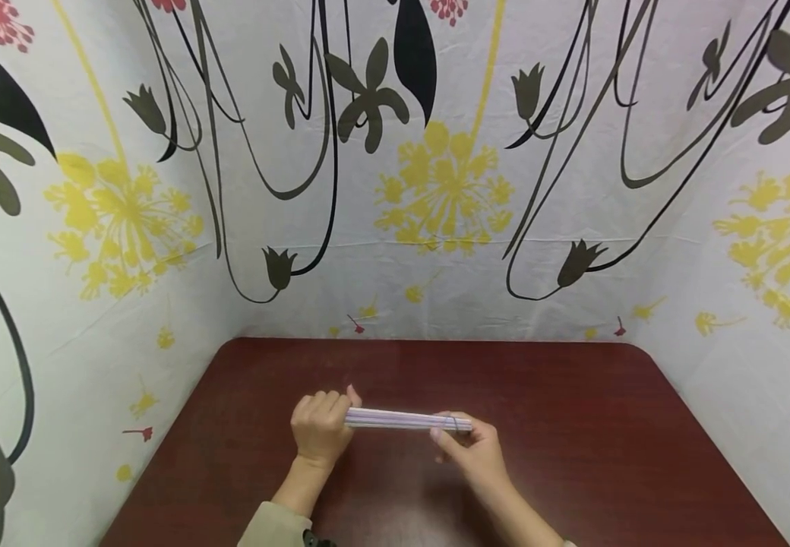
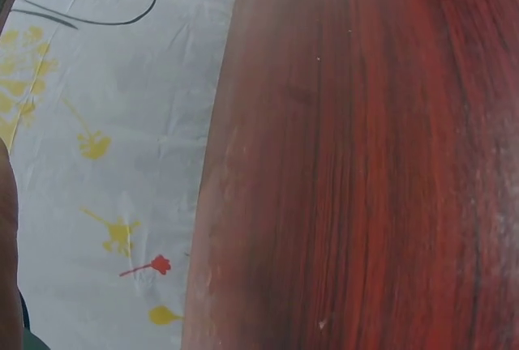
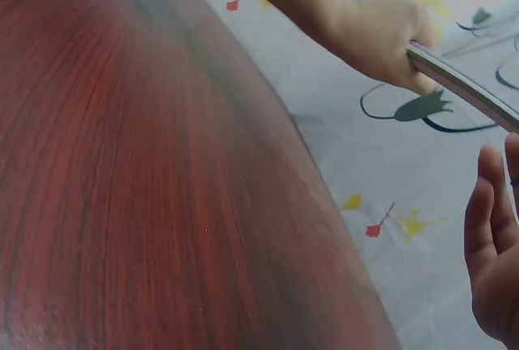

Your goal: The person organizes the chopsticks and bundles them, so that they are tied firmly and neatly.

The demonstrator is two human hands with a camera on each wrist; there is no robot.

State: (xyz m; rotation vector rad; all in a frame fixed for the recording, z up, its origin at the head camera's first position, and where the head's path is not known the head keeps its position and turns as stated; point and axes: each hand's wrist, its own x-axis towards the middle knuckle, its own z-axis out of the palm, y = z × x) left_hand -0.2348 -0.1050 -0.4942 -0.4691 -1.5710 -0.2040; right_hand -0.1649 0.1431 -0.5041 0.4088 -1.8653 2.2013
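1. Two bare forearms come in over the near edge of the dark red-brown wooden table [image 1: 573, 425] in the head view; a beige sleeve cuff [image 1: 275, 528] shows on the left one.
2. Both hands hold one slim bundle of pale lilac-white sticks [image 1: 395, 418], level, above the near middle of the table and parallel to its far edge.
3. At the bundle's left end the left hand [image 1: 321, 430] is a fist, fingers curled fully round the sticks, thumb tip up beside them.
4. At the other end the right hand [image 1: 472, 447] pinches the bundle between thumb and fingertips, where a thin dark band [image 1: 453, 422] rings it; how many sticks the bundle has I cannot tell.
5. Bare tabletop lies open on every side of the hands, widest toward the far edge and its rounded right corner.
6. White cloth walls printed with yellow and black flowers [image 1: 446, 190] close off the left, far and right edges.
7. From the left wrist, only wood grain, the table's edge and the printed cloth show; no fingers are seen.
8. From the right wrist, the left hand grips the sticks beyond the table's edge, and two loosely curved fingers [image 3: 491, 261] of the right hand show at the frame's right.
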